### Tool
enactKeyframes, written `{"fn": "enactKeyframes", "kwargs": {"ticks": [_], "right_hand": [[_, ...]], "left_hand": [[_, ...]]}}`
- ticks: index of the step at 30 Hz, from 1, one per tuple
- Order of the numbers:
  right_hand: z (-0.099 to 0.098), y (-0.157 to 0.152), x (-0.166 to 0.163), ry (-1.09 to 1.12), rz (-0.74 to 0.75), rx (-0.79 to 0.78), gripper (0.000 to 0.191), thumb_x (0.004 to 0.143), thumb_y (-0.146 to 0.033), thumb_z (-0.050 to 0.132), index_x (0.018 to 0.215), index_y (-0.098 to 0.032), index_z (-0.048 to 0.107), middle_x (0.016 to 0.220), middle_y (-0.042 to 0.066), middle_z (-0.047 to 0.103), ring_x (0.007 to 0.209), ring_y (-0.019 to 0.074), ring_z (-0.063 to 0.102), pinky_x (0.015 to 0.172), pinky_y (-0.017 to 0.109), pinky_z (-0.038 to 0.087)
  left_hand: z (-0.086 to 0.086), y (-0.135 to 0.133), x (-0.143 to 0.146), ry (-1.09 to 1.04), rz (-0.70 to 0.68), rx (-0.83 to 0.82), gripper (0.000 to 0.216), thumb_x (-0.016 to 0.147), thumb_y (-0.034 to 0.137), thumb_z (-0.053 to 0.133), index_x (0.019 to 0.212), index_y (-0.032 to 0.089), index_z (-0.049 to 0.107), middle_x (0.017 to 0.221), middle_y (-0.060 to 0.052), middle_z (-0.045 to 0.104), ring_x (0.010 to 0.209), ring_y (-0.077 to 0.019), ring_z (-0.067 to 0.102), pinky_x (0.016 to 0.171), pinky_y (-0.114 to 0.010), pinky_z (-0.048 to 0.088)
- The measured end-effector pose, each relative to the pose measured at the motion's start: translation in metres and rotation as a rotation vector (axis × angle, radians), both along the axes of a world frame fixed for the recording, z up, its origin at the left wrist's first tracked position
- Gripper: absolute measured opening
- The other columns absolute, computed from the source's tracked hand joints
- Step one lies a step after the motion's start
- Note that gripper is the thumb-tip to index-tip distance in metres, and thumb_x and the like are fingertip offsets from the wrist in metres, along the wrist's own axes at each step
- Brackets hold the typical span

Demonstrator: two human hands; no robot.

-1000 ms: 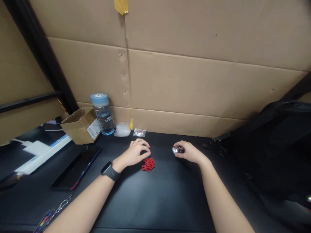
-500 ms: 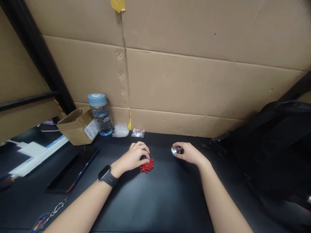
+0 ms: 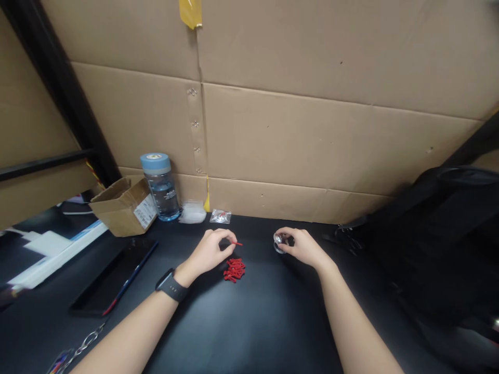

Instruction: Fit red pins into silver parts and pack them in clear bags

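My left hand (image 3: 214,248) pinches a thin red stick-like piece (image 3: 238,243) between thumb and fingertips, just above the table. Right below it lies a small heap of similar red pieces (image 3: 234,270); their exact kind is too small to tell. My right hand (image 3: 302,245) has its fingers around a small round, shiny container (image 3: 278,244), silvery or clear. Its upper part looks raised and tilted above a round lower rim resting on the table. The fingers hide its right side.
Along the cardboard wall (image 3: 273,140) stand an open cardboard box (image 3: 120,208), a water bottle (image 3: 161,189), a white plastic bundle (image 3: 193,212) and a small clear packet (image 3: 220,216). A phone (image 3: 115,275) lies at left, a black bag (image 3: 436,249) at right.
My left hand has lifted off the heap with one red piece in its fingertips. In my right hand the container's upper part now appears tipped up from the lower rim.
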State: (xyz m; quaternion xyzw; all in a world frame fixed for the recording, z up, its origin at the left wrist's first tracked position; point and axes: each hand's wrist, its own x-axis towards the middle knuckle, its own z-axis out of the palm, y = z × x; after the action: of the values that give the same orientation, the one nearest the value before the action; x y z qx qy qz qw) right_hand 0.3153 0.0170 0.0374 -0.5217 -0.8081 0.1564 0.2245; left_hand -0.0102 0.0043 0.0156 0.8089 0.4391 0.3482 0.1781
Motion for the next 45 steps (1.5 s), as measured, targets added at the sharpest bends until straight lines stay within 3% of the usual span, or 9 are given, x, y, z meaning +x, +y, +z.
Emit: {"fn": "enactKeyframes", "kwargs": {"ticks": [8, 13, 20, 24, 29, 34, 38, 45], "right_hand": [[-0.003, -0.008, -0.032, 0.192, 0.071, 0.043, 0.030, 0.083, -0.025, 0.067, 0.113, -0.027, 0.071, 0.104, 0.002, 0.076, 0.089, 0.0186, 0.070, 0.083, 0.030, 0.053], [-0.013, -0.012, -0.056, 0.337, 0.088, 0.085, 0.034, 0.084, -0.026, 0.070, 0.117, -0.028, 0.069, 0.107, 0.003, 0.075, 0.093, 0.0194, 0.070, 0.079, 0.030, 0.055], [-0.019, -0.018, -0.070, 0.428, 0.101, 0.021, 0.034, 0.084, -0.027, 0.071, 0.118, -0.029, 0.068, 0.112, 0.002, 0.075, 0.098, 0.0196, 0.071, 0.081, 0.032, 0.058], [-0.019, -0.019, -0.071, 0.418, 0.097, 0.006, 0.033, 0.084, -0.027, 0.072, 0.117, -0.030, 0.069, 0.110, 0.001, 0.075, 0.097, 0.0194, 0.072, 0.081, 0.032, 0.058], [-0.020, -0.021, -0.075, 0.478, 0.122, 0.013, 0.035, 0.085, -0.025, 0.071, 0.120, -0.029, 0.067, 0.113, 0.002, 0.074, 0.100, 0.0198, 0.071, 0.082, 0.033, 0.059], [-0.025, -0.029, -0.091, 0.636, 0.124, 0.102, 0.045, 0.084, -0.024, 0.073, 0.128, -0.026, 0.062, 0.121, 0.008, 0.071, 0.106, 0.0227, 0.070, 0.086, 0.037, 0.059], [-0.026, -0.039, -0.105, 0.711, 0.130, 0.127, 0.045, 0.083, -0.021, 0.075, 0.125, -0.027, 0.062, 0.124, 0.008, 0.069, 0.113, 0.0240, 0.068, 0.089, 0.038, 0.059], [-0.024, -0.045, -0.111, 0.739, 0.125, 0.137, 0.038, 0.081, -0.022, 0.079, 0.116, -0.027, 0.066, 0.123, 0.008, 0.071, 0.110, 0.0246, 0.069, 0.087, 0.038, 0.058]], "left_hand": [[-0.002, 0.004, 0.000, -0.064, 0.060, 0.073, 0.023, 0.098, 0.025, 0.054, 0.106, 0.027, 0.075, 0.113, -0.002, 0.077, 0.108, -0.0217, 0.068, 0.099, -0.038, 0.048], [0.001, 0.002, 0.002, -0.061, 0.085, 0.120, 0.021, 0.100, 0.026, 0.054, 0.101, 0.027, 0.075, 0.109, -0.001, 0.077, 0.107, -0.0209, 0.069, 0.096, -0.037, 0.048], [0.004, -0.003, 0.005, 0.001, 0.160, 0.089, 0.007, 0.091, 0.028, 0.070, 0.097, 0.028, 0.075, 0.109, -0.001, 0.078, 0.115, -0.0253, 0.067, 0.095, -0.039, 0.041], [0.007, -0.005, 0.007, -0.034, 0.170, 0.084, 0.006, 0.092, 0.024, 0.068, 0.090, 0.026, 0.073, 0.107, 0.001, 0.078, 0.107, -0.0217, 0.070, 0.091, -0.036, 0.042], [0.003, -0.005, 0.008, -0.108, 0.191, 0.020, 0.013, 0.090, 0.027, 0.071, 0.103, 0.027, 0.074, 0.102, 0.001, 0.079, 0.095, -0.0205, 0.074, 0.092, -0.038, 0.046], [-0.010, -0.004, 0.012, -0.269, 0.154, -0.042, 0.010, 0.090, 0.031, 0.069, 0.094, 0.027, 0.078, 0.105, -0.003, 0.078, 0.114, -0.0250, 0.068, 0.100, -0.040, 0.048], [-0.010, -0.009, 0.018, -0.403, 0.059, -0.077, 0.009, 0.088, 0.029, 0.070, 0.091, 0.025, 0.077, 0.112, -0.005, 0.074, 0.114, -0.0243, 0.066, 0.103, -0.039, 0.049], [-0.001, -0.021, 0.025, -0.326, 0.083, -0.021, 0.011, 0.092, 0.028, 0.065, 0.091, 0.025, 0.076, 0.119, -0.006, 0.064, 0.116, -0.0243, 0.062, 0.104, -0.041, 0.047]]}}
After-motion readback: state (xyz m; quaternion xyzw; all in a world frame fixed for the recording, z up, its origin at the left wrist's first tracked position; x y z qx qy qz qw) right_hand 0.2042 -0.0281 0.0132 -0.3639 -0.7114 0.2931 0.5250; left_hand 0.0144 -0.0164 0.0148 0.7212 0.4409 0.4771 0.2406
